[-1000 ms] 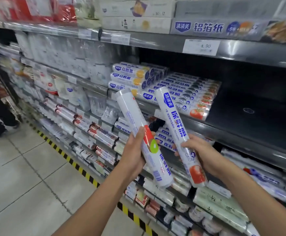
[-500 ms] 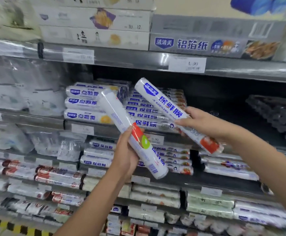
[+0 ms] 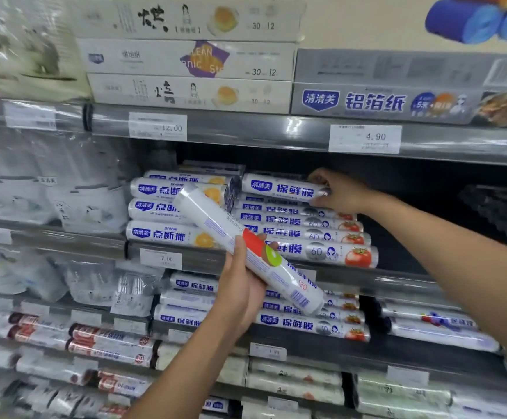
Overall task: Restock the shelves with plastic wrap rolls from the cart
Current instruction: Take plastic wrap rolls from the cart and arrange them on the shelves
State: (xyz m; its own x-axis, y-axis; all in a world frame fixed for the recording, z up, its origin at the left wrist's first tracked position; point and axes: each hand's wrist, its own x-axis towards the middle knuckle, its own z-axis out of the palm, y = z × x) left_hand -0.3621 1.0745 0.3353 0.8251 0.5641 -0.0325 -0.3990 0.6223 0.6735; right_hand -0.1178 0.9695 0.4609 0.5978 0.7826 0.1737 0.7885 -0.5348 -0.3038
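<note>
Head view — white roll (image 3: pixel 246 252), kiwi print, tilted in left hand (image 3: pixel 240 294)

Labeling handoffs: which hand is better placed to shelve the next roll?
Probably left. The left hand holds a roll in front of the shelf; the right hand is occupied, resting on the top roll of the stack.

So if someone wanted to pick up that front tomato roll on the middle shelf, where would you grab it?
Probably around the middle of the front tomato roll, from the open shelf front, fingers over the top. It lies sideways along the edge, a long thin cylinder; the left hand and the kiwi roll cover its left end.
</note>
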